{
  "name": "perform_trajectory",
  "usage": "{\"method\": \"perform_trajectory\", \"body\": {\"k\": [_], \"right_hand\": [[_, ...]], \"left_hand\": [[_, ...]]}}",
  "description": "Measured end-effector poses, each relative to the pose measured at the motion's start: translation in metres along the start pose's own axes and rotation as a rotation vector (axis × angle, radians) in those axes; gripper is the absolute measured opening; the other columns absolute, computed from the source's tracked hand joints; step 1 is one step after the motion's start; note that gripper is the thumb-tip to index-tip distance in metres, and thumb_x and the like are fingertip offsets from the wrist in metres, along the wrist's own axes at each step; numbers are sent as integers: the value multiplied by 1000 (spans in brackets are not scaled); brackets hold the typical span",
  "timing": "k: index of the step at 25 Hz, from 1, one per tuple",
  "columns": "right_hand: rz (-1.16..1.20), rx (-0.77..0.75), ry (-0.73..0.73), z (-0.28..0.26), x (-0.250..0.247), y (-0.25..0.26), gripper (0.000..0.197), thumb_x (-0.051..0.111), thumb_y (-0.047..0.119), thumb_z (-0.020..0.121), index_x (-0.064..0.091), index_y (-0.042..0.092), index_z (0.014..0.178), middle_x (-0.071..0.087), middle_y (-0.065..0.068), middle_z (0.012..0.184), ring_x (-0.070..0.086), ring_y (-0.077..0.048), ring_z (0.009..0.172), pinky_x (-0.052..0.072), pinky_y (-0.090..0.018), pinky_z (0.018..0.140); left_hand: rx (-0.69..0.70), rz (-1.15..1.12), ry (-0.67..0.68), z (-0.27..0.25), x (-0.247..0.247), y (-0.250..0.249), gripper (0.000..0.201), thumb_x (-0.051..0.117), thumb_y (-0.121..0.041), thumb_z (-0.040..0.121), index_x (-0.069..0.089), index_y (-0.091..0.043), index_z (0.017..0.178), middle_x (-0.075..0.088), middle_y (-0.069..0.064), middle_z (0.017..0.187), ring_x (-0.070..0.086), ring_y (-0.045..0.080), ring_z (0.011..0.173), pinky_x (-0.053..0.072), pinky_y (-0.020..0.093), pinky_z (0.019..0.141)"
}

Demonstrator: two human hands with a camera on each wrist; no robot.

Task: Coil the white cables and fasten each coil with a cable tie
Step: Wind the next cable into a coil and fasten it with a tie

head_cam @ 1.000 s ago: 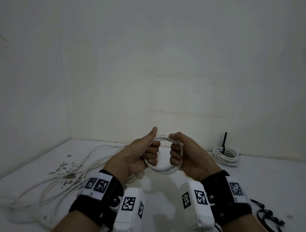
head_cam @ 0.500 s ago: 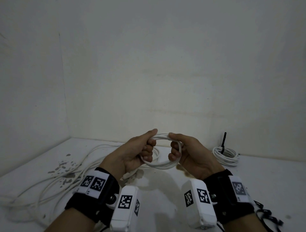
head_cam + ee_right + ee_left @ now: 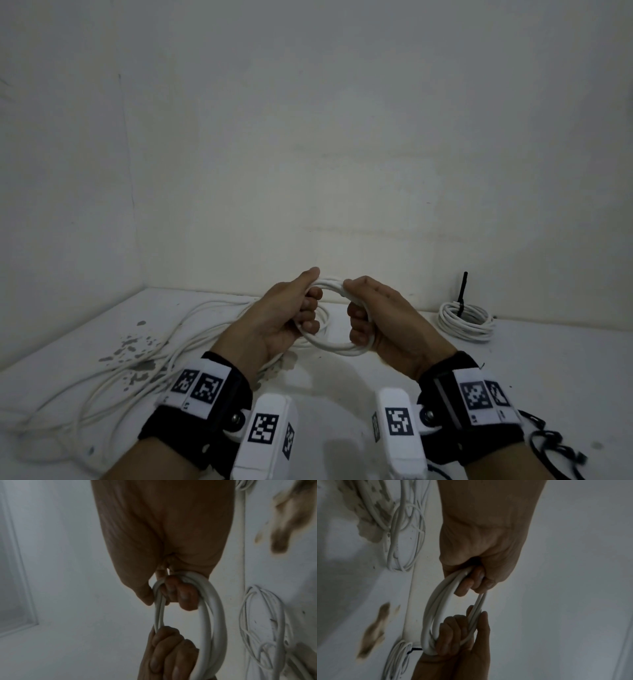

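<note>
Both hands are holding one white cable coil [image 3: 337, 346] up off the white table [image 3: 342, 394], in front of the wall. Left hand [image 3: 284, 318] is gripping the coil's left side, fingers curled through the loop, thumb lying along the top. Right hand [image 3: 380, 318] is gripping the right side the same way, fingers wrapped round the bundled turns; the wrist views are confirming both grips are clamped on the strands.

Progress, as judged: one tied coil [image 3: 467, 320] is lying far right near the wall, a black cable tie [image 3: 462, 291] standing up from it, so that one looks finished. The coil in hand is wound but carrying no tie that shows. Loose white cables [image 3: 113, 370] are sprawling across the left of the table, uncoiled, one strand running up toward the left hand. More black ties [image 3: 555, 448] seem to be lying at the near right edge, though blurred. So roughly one done, one awaiting its tie, the rest to go.

Room: bare table is showing below and between the wrists. The wall corner is closing in the far left; the loose cables are crowding that side.
</note>
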State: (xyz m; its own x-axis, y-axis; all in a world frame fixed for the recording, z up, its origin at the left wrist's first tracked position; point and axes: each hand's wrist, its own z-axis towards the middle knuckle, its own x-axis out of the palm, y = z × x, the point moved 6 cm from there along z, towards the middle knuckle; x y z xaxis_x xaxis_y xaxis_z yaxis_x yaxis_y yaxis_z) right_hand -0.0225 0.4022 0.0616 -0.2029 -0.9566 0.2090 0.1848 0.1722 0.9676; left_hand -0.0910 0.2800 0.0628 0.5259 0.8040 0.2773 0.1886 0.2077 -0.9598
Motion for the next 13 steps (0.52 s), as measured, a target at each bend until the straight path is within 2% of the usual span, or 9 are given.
{"method": "perform_trajectory", "body": {"k": [4, 7, 10, 13], "right_hand": [[-74, 10, -14, 0, -3, -2, 14, 55, 22, 101, 53, 11, 93, 36, 1, 58, 29, -13, 47, 34, -26, 45], [-82, 30, -76, 1, -9, -1, 18, 57, 20, 100, 54, 8, 88, 40, 0, 58, 34, -14, 46, 37, -27, 45], [-50, 83, -162, 1, -15, 2, 20, 55, 15, 99, 47, 13, 80, 36, -1, 58, 29, -13, 45, 29, -25, 41], [-38, 110, -201, -1, -18, 7, 24, 52, 13, 97, 44, 15, 75, 30, 0, 57, 23, -12, 44, 23, -22, 40]], "left_hand": [[7, -48, -20, 5, 0, 6, 38, 54, -36, 99, 46, -13, 69, 29, -7, 45, 21, 7, 36, 24, 19, 36], [-12, -7, 28, 4, 4, 13, 38, 48, -38, 101, 51, -12, 73, 33, -6, 49, 25, 8, 40, 27, 19, 37], [-59, 16, 108, 0, 15, 21, 40, 42, -38, 104, 54, -10, 78, 41, -3, 56, 29, 7, 42, 26, 17, 37], [-93, 66, 168, -2, 22, 23, 39, 40, -41, 104, 51, -13, 80, 35, -5, 57, 23, 5, 41, 22, 15, 35]]}}
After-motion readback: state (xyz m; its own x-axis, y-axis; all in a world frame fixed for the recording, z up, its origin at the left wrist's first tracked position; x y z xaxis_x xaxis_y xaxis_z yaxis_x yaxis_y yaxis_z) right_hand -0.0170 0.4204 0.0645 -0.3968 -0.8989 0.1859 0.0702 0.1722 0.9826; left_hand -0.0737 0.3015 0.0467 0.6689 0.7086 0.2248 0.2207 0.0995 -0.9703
